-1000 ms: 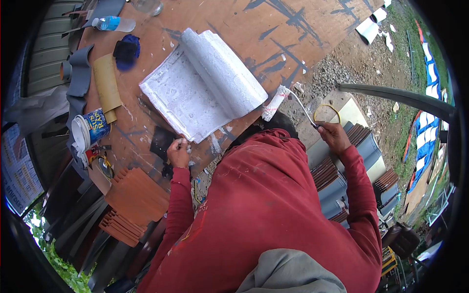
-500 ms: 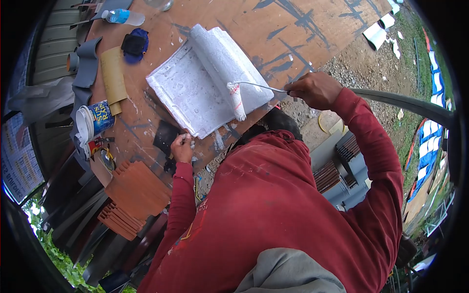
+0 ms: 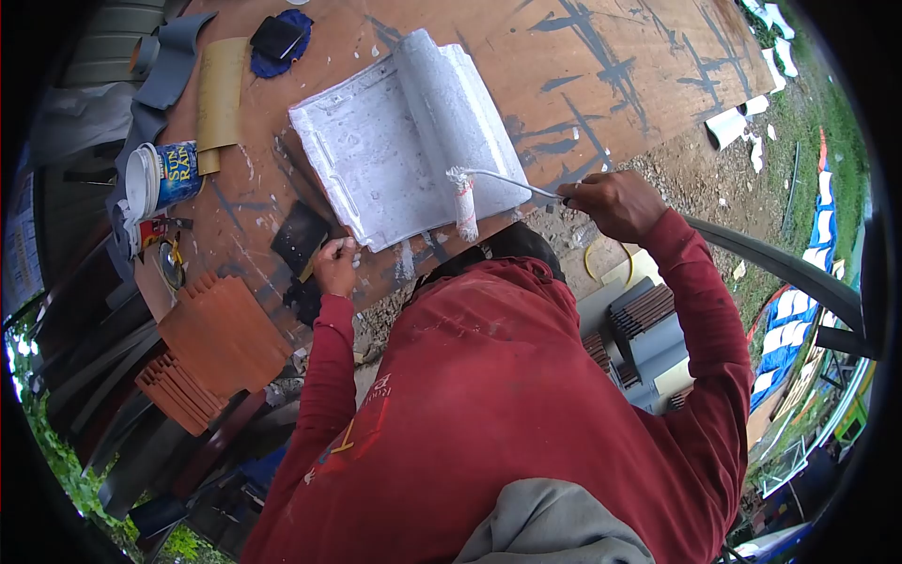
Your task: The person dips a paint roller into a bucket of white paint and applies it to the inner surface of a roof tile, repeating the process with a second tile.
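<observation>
A roof tile (image 3: 362, 141), coated white with a raised rounded ridge, lies tilted on the brown board. My right hand (image 3: 615, 205) is closed on the bent wire handle of a small paint roller (image 3: 466, 209). The roller's white sleeve hangs at the tile's near edge, by the foot of the ridge. My left hand (image 3: 335, 270) is at the tile's near left corner with its fingers curled in. Whether those fingers grip the edge or something small cannot be made out. A dark flat piece (image 3: 301, 237) lies just beside that hand.
The board (image 3: 648, 85) has grey paint streaks. At left stand a Sun Rain paint bucket (image 3: 177, 174), a tan sheet (image 3: 220, 99) and a blue-black cloth (image 3: 280, 39). Orange tiles (image 3: 221, 329) are stacked nearer me. A grey pipe-like bar (image 3: 780, 258) is beyond my right hand.
The view has shifted, and the water bottle at upper left has left it. Both hands and the roller keep nearly the same places relative to the tile.
</observation>
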A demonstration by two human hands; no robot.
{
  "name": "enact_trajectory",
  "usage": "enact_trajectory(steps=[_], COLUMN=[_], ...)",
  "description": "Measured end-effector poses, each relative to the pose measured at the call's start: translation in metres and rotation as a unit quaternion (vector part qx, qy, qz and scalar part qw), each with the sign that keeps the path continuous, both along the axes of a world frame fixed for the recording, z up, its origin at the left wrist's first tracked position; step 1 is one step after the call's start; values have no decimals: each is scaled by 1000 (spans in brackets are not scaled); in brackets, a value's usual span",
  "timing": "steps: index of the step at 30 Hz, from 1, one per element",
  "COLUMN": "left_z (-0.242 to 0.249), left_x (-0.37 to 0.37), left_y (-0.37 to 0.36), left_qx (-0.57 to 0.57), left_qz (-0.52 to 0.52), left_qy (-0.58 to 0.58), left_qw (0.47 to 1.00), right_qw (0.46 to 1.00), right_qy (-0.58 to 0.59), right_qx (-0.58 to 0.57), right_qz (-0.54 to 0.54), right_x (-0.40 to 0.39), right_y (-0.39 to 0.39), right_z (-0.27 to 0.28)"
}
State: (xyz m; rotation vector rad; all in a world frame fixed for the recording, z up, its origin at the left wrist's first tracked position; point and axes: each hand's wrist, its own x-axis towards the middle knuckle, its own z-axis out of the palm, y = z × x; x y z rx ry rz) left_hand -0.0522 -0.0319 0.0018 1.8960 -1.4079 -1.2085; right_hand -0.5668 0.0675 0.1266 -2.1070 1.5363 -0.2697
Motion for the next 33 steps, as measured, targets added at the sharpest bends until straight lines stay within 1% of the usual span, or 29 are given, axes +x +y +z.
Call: enact_trajectory(steps=[1,2,3,5,7,8,9,10,11,12,13,14,16,18,21,23,25,26,27,28,29,30,31,32,33], left_z=[9,8,5,-3,-7,-9,-10,-11,-9,-4,-1,-4,-11,-13,-1,6,7,4,-3,-13,-23,-27,-29,-30,-31], left_x=[-3,-1,2,4,6,8,8,8,5,1,-1,-2,-1,-2,-6,-7,-7,-7,-3,-1,0,-1,1,3,6], left_y=[-1,-3,-4,-1,0,1,1,2,4,5,6,8,9,11,14,15,16,18,22,24,25,24,26,31,36], left_qx=[19,14,18,17,5,1,-3,-7,-11,-3,3,-1,-28,-42,-61,-71,-124,-76,-79,-76,-73,-74,-91,-107,-106], left_qz=[0,4,-1,7,4,18,10,0,10,18,25,34,18,20,10,7,-31,-1,2,11,20,22,17,13,19], left_qy=[-8,-6,-5,2,16,18,21,24,28,55,81,83,70,76,81,81,20,88,91,118,147,154,132,108,109], left_qw=[1000,1000,1000,1000,1000,1000,1000,1000,999,998,996,996,997,996,995,994,992,993,993,990,986,985,987,988,988], right_qw=[1000,999,999,992,990,981,967,946,906,894,886,888,892,938,950,960,975,982,985,989,981,970,955,955,954], right_qy=[-17,-26,-23,-9,-33,-81,-129,-165,-235,-278,-273,-264,-253,-179,-138,-141,-93,-48,-2,38,64,86,109,115,98], right_qx=[8,36,33,107,104,103,102,161,214,198,201,198,192,34,15,0,36,70,106,109,168,209,251,252,269], right_qz=[-3,-16,-11,-63,-93,-143,-194,-228,-281,-292,-316,-321,-323,-295,-280,-241,-201,-166,-135,-97,-73,-94,-113,-110,-92], right_x=[-3,-15,-27,-51,-67,-62,-55,-48,-26,-10,13,30,60,82,97,88,71,64,57,56,55,70,85,91,96], right_y=[-2,-1,2,13,31,38,46,49,47,47,40,30,9,-22,-62,-84,-105,-119,-133,-148,-167,-182,-194,-206,-218], right_z=[-1,3,9,25,19,14,8,0,4,-10,-11,-15,-24,-29,-8,16,44,63,73,77,83,94,99,91,75])
